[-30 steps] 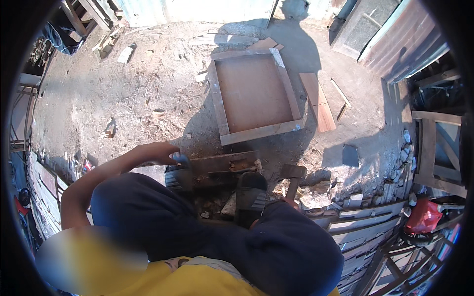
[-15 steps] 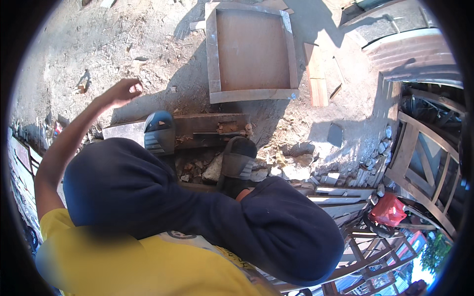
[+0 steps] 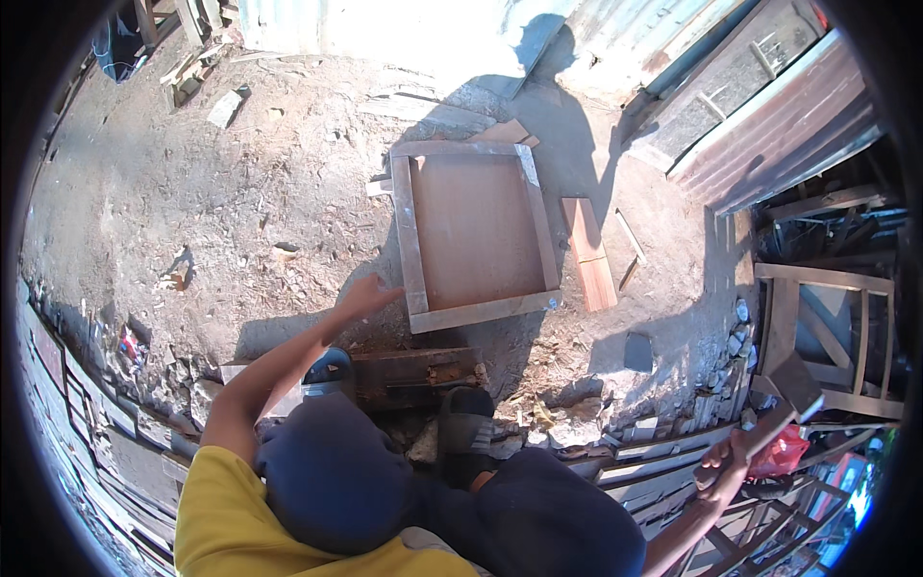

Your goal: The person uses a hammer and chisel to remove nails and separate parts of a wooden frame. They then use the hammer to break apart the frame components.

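A square wooden frame with a brown panel inside (image 3: 478, 231) lies on the dirt ground ahead of my feet. My left hand (image 3: 367, 298) reaches out to the lower part of its left side. One finger is stretched toward the frame; whether it touches the wood I cannot tell. Raised out at the right, my right hand (image 3: 733, 464) is closed round the handle of a mallet-like tool (image 3: 796, 385). The tool has a brown handle and a blocky head with a pale end.
A dark wooden beam (image 3: 409, 370) lies by my sandals. Reddish boards (image 3: 589, 255) and thin sticks rest right of the frame. Rubble and stacked planks (image 3: 663, 444) are at the right, near a wooden chair-like frame (image 3: 836, 337) and a red plastic bag (image 3: 781, 450).
My left hand has moved right to the frame's side. My right hand has come up into view with the mallet-like tool. The view has tilted up, showing more ground and a metal wall.
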Motion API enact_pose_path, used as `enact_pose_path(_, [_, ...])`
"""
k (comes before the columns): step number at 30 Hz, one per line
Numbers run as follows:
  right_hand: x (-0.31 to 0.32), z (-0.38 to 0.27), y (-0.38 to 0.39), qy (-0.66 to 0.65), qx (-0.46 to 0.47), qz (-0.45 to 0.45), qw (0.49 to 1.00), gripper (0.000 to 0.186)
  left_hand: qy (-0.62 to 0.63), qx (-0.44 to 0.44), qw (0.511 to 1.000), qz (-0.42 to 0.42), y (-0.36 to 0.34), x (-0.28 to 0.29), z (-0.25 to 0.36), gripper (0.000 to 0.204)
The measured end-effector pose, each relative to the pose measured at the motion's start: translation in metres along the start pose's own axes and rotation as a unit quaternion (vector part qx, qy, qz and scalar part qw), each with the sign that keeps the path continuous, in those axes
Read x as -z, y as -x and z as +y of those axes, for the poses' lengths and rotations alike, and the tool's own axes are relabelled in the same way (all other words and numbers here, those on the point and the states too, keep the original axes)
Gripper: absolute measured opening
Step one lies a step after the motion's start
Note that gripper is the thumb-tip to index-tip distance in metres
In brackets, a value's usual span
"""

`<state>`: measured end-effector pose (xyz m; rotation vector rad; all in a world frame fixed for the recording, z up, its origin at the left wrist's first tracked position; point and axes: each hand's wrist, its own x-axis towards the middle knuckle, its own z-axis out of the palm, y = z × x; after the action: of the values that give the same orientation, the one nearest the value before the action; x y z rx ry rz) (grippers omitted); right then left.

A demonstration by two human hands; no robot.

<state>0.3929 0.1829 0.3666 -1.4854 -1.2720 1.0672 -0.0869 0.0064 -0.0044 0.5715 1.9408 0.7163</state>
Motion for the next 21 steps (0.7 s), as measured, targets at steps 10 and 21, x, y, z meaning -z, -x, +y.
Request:
enact_pose_path(10, [-0.122,0.339,0.036,-0.201,-0.566,-0.212,0.771,0.018,-0.043,0.059,0.981,0.181,-0.061,-0.07,0.032,0.093])
enact_pose_path(21, [-0.103,0.348,0.021,-0.292,-0.575,-0.231,0.728,0.014,-0.017,0.008,0.971,0.238,-0.062,-0.026,0.062,0.081])
